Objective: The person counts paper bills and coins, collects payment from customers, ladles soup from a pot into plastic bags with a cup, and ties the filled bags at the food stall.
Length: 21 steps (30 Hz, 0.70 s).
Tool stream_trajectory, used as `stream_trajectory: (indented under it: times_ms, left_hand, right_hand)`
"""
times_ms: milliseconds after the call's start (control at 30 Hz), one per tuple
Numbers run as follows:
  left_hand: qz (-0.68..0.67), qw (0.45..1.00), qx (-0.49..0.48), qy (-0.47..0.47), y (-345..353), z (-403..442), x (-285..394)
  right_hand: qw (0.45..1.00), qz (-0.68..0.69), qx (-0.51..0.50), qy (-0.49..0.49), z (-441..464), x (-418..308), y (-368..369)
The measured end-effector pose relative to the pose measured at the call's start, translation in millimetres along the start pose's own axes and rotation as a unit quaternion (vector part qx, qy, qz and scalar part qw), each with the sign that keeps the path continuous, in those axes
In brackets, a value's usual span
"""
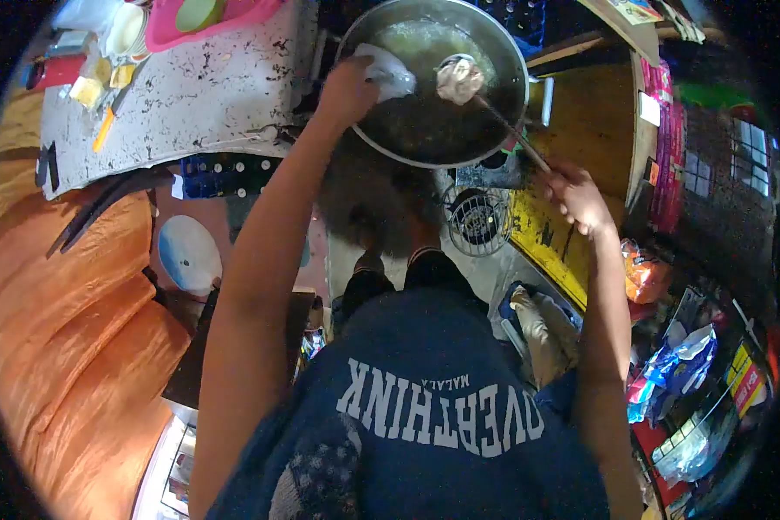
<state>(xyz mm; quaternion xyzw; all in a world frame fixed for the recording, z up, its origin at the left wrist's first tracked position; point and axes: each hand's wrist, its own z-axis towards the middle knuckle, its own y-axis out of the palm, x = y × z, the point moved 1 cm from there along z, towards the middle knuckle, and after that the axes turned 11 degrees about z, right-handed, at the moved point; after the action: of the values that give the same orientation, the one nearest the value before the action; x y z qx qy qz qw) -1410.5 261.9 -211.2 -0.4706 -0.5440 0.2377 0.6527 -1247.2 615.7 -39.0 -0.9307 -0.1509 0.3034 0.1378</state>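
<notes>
A large metal pot (516,121) of cloudy, bubbling liquid stands in front of me. My left hand (353,91) is closed around a clear plastic bag (392,71) at the pot's left rim, and the bag hangs over the liquid. My right hand (574,198), right of the pot, grips the long handle of a ladle (516,134). The ladle's bowl is over the liquid and carries pale, pinkish-brown pieces of food (459,80). Whether anything is inside the bag I cannot tell.
A worn white table (208,95) at left bears a pink basin (169,35) and a yellow-handled knife (104,130). A round wire-guarded object (478,217) stands below the pot. A yellow wooden panel (555,225) and plastic packages (685,364) are at right; orange cloth (69,347) hangs left.
</notes>
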Motion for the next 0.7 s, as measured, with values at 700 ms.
stream_trajectory:
  times_ms: [700]
  left_hand:
    - [-0.454, 0.842, -0.268, -0.119, -25, 75, 95]
  right_hand:
    - [0.917, -0.251, 0.039, -0.308, -27, -22, -4]
